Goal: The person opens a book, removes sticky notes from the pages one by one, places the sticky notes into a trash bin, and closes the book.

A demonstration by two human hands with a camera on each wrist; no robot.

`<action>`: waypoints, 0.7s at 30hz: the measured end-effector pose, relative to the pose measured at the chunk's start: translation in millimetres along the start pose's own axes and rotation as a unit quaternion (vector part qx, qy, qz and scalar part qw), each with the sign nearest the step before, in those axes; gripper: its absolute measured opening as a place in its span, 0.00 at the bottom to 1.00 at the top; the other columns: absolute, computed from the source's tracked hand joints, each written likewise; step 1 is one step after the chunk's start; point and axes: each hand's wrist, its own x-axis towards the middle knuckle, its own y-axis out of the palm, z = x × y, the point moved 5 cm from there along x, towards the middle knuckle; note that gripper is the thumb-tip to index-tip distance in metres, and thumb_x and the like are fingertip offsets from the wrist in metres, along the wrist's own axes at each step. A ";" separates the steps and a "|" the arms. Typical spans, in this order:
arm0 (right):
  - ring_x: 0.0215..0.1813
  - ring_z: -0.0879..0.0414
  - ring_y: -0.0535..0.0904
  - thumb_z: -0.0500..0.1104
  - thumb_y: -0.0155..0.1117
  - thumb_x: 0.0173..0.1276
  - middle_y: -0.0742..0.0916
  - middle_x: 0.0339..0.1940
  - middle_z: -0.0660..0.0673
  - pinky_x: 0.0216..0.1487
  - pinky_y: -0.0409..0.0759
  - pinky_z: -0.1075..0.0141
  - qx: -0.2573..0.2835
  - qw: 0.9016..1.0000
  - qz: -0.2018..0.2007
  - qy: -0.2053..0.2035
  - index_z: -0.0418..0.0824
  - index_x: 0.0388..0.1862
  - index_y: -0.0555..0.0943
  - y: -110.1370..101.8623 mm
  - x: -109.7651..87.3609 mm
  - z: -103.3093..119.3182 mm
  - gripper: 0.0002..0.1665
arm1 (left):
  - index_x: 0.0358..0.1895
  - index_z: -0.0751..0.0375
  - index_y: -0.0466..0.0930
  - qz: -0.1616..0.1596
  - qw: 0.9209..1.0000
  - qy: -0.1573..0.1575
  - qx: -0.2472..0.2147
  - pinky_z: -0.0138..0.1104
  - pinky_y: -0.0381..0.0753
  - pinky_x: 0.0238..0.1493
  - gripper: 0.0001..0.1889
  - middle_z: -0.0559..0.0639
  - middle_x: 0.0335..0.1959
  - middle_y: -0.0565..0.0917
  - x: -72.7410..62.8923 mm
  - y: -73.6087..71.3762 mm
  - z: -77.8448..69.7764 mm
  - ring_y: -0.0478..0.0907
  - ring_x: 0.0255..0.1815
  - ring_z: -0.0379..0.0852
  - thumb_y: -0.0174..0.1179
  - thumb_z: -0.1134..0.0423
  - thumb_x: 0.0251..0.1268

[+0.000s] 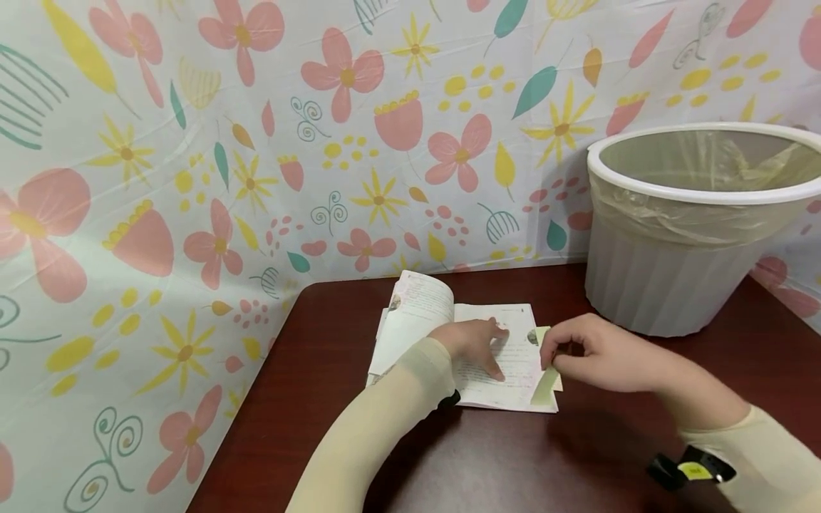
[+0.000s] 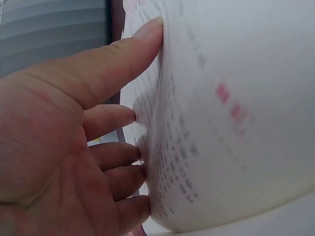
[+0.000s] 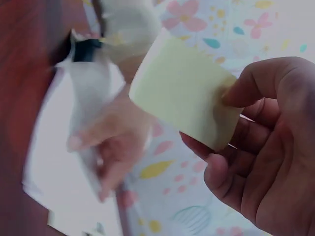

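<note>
An open book with printed pages lies on the table, its left-side pages curling up. My left hand rests on the right-hand page with its fingers spread. The left wrist view shows its thumb and fingertips against the printed paper. Over the book's right edge, my right hand pinches a pale yellow-green sticky note between thumb and fingers. The note hangs down across the page edge in the head view. Another pale yellow paper tab juts out from the book's right side.
A white-rimmed waste bin with a clear plastic liner stands on the right of the dark red-brown table. Behind it all hangs a flower-patterned curtain, which also runs down the left side.
</note>
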 end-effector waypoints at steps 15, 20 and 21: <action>0.26 0.57 0.77 0.29 0.63 0.70 0.85 0.28 0.52 0.26 0.74 0.68 -0.084 0.992 -0.068 0.070 0.47 0.42 0.87 -189.3 57.8 28.2 0.14 | 0.80 0.32 0.61 -0.013 0.999 0.025 0.028 0.43 0.52 0.85 0.43 0.44 0.86 0.50 -24.9 -0.1 3.1 0.44 0.88 0.49 0.70 0.40 0.62; 0.28 0.57 0.79 0.35 0.57 0.76 0.87 0.29 0.54 0.26 0.77 0.68 -0.035 0.976 -0.121 0.175 0.47 0.46 0.87 -262.6 74.9 -4.3 0.13 | 0.80 0.33 0.60 -0.013 0.999 0.037 0.010 0.44 0.53 0.85 0.44 0.45 0.87 0.49 -37.9 -0.8 4.3 0.45 0.88 0.50 0.70 0.41 0.63; 0.28 0.58 0.80 0.36 0.57 0.77 0.88 0.28 0.55 0.27 0.78 0.69 -0.030 0.972 -0.131 0.192 0.49 0.46 0.87 -274.9 75.6 -11.4 0.13 | 0.81 0.34 0.59 -0.014 0.999 0.042 0.008 0.44 0.53 0.85 0.44 0.45 0.87 0.49 -40.2 0.2 5.1 0.45 0.88 0.50 0.70 0.41 0.63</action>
